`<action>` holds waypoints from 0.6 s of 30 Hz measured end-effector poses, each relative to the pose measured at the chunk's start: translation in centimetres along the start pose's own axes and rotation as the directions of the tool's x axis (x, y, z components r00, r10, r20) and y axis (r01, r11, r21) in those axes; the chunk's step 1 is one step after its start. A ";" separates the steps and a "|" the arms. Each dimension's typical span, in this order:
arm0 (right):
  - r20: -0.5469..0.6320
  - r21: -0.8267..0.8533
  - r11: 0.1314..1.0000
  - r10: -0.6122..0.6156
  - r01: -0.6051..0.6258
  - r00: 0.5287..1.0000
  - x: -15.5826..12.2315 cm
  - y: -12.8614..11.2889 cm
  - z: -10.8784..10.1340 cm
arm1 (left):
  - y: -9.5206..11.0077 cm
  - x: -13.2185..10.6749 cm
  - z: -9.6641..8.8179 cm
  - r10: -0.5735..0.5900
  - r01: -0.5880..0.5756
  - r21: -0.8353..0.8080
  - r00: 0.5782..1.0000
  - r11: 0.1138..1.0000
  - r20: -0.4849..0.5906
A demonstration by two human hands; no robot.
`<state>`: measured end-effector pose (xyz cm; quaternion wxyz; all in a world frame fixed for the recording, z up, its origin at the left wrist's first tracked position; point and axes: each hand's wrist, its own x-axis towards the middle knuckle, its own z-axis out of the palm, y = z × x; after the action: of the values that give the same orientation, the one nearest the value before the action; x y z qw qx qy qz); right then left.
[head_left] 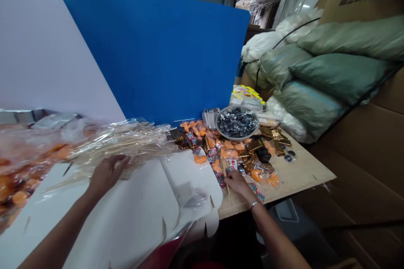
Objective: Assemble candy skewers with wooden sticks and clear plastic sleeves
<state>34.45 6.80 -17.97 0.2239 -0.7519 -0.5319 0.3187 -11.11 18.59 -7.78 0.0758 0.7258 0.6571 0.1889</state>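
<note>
Our left hand [107, 173] gripped blurred bagged skewers [123, 145]; whether our right hand [236, 184] pinched the thin sticks [224, 172], we couldn't tell.

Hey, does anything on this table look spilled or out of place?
Yes: orange pieces and gold packets lie scattered in a loose heap across the wooden table, spreading around the grey bowl instead of sitting in any container.

Packets [252, 157] lie on the wooden table [303, 172], left of stacked sacks [334, 75].
</note>
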 end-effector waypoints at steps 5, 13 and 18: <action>0.109 0.241 0.970 -0.038 0.011 0.993 -0.7 0.9 -0.6 | 0.6 -5.2 1.2 0.012 -0.012 0.001 0.995 1.000 -0.098; 0.148 0.485 0.874 -0.087 0.004 0.985 -3.0 1.3 -1.5 | 6.7 -10.5 3.5 0.287 -0.288 -0.062 0.958 0.956 -0.028; 0.196 0.574 0.818 -0.101 -0.031 0.975 -3.8 1.0 -1.9 | 14.0 -12.6 6.3 0.448 -0.386 -0.246 0.844 0.889 0.295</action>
<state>35.59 2.89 -16.44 0.3860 -0.6003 -0.4464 0.5398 3.33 5.37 -10.74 0.2105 0.8635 0.4398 0.1287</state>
